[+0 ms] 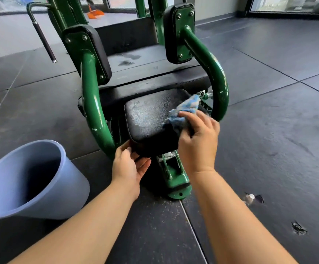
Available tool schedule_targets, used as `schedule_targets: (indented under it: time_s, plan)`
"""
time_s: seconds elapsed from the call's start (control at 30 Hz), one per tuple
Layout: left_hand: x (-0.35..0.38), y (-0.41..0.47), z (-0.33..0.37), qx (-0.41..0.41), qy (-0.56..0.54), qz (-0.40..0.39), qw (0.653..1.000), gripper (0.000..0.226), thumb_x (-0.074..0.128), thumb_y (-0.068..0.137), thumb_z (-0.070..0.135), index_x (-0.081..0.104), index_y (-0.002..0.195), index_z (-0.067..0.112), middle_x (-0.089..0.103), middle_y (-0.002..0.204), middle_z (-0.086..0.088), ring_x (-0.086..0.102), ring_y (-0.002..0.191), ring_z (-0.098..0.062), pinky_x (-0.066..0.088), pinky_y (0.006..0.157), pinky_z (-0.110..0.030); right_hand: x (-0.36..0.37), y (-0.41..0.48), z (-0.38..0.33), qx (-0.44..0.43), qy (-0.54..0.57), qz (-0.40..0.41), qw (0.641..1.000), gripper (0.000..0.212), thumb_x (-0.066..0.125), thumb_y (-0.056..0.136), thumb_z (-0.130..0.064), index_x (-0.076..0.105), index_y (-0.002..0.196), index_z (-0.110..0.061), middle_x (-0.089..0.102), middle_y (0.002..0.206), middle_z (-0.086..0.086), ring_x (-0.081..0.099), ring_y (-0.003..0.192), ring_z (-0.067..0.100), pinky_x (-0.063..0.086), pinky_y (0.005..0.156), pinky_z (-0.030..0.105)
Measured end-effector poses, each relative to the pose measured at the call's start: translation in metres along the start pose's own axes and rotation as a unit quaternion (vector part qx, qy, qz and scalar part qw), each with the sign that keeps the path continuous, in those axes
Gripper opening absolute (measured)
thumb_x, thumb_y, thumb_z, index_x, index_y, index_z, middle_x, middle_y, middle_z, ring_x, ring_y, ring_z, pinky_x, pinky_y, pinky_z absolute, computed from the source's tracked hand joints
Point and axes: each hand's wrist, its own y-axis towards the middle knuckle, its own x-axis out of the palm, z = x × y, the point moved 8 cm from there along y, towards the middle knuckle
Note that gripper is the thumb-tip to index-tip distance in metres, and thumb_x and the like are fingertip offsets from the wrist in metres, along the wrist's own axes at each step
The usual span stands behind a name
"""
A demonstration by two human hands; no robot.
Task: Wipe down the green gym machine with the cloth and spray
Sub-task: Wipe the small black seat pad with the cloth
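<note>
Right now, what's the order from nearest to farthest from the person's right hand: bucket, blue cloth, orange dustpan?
1. blue cloth, gripped in the right hand.
2. bucket, on the floor at left.
3. orange dustpan, far back by the windows.

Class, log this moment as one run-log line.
right hand: grips crumpled blue cloth on black padded seat | left hand: holds seat's front corner
</note>
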Motion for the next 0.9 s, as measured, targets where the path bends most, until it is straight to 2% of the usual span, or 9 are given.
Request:
schedule_targets:
  time_s: [0.1, 0.23, 0.37, 0.53, 0.6, 0.63, 0.7, 0.8, 0.9]
  plan:
    - [0.003, 0.0, -0.003, -0.015, -0.026, -0.013, 0.999, 0.03, 0.031, 0.101, 0.015, 0.058, 0.099, 0.028, 0.067, 0.093, -0.003, 0.063, 0.081, -0.018, 0.05, 0.071, -0.03, 0.028, -0.024, -0.025, -0.076, 0.003, -0.057, 0.995, 0.035, 0.046, 0.076, -0.016, 0.077, 0.092, -0.02, 0.072, 0.106, -0.007, 0.05, 0.098, 0.018, 0.035, 0.094, 0.019]
    - [0.003, 0.0, -0.004, -0.016, -0.031, -0.068, 0.997, 0.03, 0.04, 0.1, 0.02, 0.06, 0.121, 0.024, 0.071, 0.106, -0.004, 0.066, 0.089, -0.019, 0.05, 0.078, -0.029, 0.036, -0.042, -0.043, -0.158, 0.023, -0.13, 0.979, 0.033, 0.052, 0.073, -0.009, 0.077, 0.092, -0.02, 0.072, 0.106, -0.007, 0.051, 0.097, 0.015, 0.041, 0.093, 0.024]
    - [-0.002, -0.001, -0.027, -0.055, -0.008, -0.064, 0.996, 0.025, 0.038, 0.101, 0.03, 0.057, 0.116, 0.022, 0.074, 0.08, -0.003, 0.065, 0.078, -0.02, 0.048, 0.071, -0.028, 0.007, -0.04, -0.02, -0.088, 0.036, -0.066, 0.993, 0.04, 0.048, 0.074, -0.006, 0.074, 0.1, -0.02, 0.068, 0.113, -0.007, 0.054, 0.098, 0.017, 0.036, 0.093, 0.013]
    - [0.027, -0.024, -0.074, -0.156, -0.04, -0.144, 0.976, 0.056, 0.026, 0.095, 0.062, 0.055, 0.127, 0.026, 0.064, 0.12, -0.006, 0.064, 0.108, -0.019, 0.044, 0.101, -0.036, -0.009, -0.052, -0.001, -0.046, 0.091, -0.073, 0.992, 0.042, 0.046, 0.073, -0.012, 0.074, 0.104, -0.018, 0.065, 0.125, -0.004, 0.057, 0.114, 0.009, 0.035, 0.102, 0.016]
    - [0.042, -0.029, -0.085, -0.166, -0.053, -0.169, 0.97, 0.045, 0.028, 0.101, 0.049, 0.063, 0.11, 0.022, 0.068, 0.108, -0.003, 0.069, 0.091, -0.007, 0.054, 0.082, -0.022, -0.011, -0.065, 0.019, -0.014, 0.088, -0.07, 0.994, 0.041, 0.044, 0.074, -0.015, 0.076, 0.1, -0.016, 0.065, 0.123, -0.006, 0.057, 0.114, 0.006, 0.037, 0.102, 0.017]
    - [0.049, -0.031, -0.093, -0.182, -0.077, -0.183, 0.963, 0.045, 0.029, 0.1, 0.044, 0.067, 0.104, 0.021, 0.07, 0.103, -0.003, 0.07, 0.085, -0.008, 0.057, 0.074, -0.022, -0.013, -0.072, 0.035, 0.009, 0.079, -0.074, 0.994, 0.042, 0.042, 0.075, -0.017, 0.076, 0.099, -0.016, 0.066, 0.12, -0.008, 0.058, 0.114, 0.007, 0.038, 0.102, 0.017]
    - [0.064, -0.042, -0.111, -0.231, -0.109, -0.227, 0.94, 0.048, 0.037, 0.094, 0.047, 0.072, 0.099, 0.015, 0.071, 0.101, -0.004, 0.07, 0.087, -0.015, 0.056, 0.082, -0.031, -0.019, -0.093, 0.07, 0.043, 0.043, -0.11, 0.992, 0.045, 0.038, 0.077, -0.022, 0.077, 0.1, -0.018, 0.063, 0.119, -0.014, 0.056, 0.116, 0.008, 0.036, 0.104, 0.016]
    - [0.066, -0.055, -0.15, -0.278, 0.038, -0.262, 0.923, 0.032, 0.058, 0.081, 0.042, 0.069, 0.099, 0.017, 0.071, 0.09, -0.004, 0.067, 0.073, -0.015, 0.056, 0.07, -0.027, -0.038, -0.118, 0.114, 0.054, -0.05, -0.156, 0.985, 0.049, 0.033, 0.081, -0.027, 0.075, 0.106, -0.022, 0.06, 0.127, -0.011, 0.047, 0.118, 0.008, 0.033, 0.106, 0.024]
    - [0.06, -0.049, -0.178, -0.254, 0.135, -0.229, 0.93, 0.009, 0.061, 0.088, 0.017, 0.062, 0.096, 0.019, 0.068, 0.074, -0.005, 0.06, 0.053, -0.015, 0.051, 0.048, -0.02, -0.093, -0.114, 0.169, 0.163, -0.1, -0.041, 0.981, 0.047, 0.039, 0.081, -0.03, 0.069, 0.116, -0.019, 0.06, 0.127, 0.004, 0.051, 0.119, 0.02, 0.033, 0.104, 0.028]
